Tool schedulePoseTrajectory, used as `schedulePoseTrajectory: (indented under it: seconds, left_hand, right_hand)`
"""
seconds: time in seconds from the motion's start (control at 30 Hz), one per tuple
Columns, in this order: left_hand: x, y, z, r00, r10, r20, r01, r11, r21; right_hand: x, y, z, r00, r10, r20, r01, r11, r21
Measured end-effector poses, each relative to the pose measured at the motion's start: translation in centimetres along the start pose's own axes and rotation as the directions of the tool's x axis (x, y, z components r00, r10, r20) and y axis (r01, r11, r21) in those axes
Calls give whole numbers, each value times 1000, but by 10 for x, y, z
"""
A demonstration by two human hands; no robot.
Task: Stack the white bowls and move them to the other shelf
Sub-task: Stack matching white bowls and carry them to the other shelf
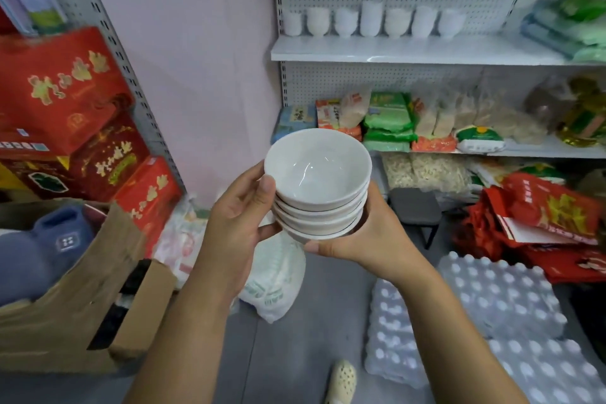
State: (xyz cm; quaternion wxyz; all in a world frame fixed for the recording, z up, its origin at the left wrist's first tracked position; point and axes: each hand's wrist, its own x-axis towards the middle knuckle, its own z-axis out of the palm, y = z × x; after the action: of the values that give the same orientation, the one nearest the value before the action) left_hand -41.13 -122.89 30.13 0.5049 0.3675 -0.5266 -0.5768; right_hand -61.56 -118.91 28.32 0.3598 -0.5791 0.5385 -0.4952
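Observation:
I hold a stack of several white bowls (317, 174) in front of me, at the middle of the head view, well below and to the left of the shelf. My left hand (241, 218) grips the stack's left side, thumb on the top bowl's rim. My right hand (364, 236) cups it from below and from the right, fingers curled round the bottom bowl. Ahead on the white upper shelf (393, 51), several more stacks of white bowls (373, 21) stand in a row against the pegboard back.
The lower shelf (537, 149) holds bags of grain and green packets. Red gift boxes (65, 102) fill the left rack. A cardboard box (82, 298), shrink-wrapped bottle packs (492, 305), a white sack (278, 275), red bags (541, 216) and a small stool (414, 207) crowd the floor.

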Motion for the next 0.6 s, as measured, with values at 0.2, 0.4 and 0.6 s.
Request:
schedulePoseTrajectory:
  seconds: [0.2, 0.4, 0.6]
  left_hand:
    - [111, -18, 9, 999, -10, -36, 11, 1000, 13]
    - [230, -30, 40, 999, 14, -33, -14, 1000, 18]
    - [329, -44, 61, 1000, -20, -4, 20, 999, 28]
  right_hand:
    - [110, 26, -25, 999, -37, 17, 37, 999, -12]
    - [230, 53, -70, 997, -75, 29, 75, 997, 2]
    - [322, 86, -105, 999, -37, 4, 37, 999, -22]
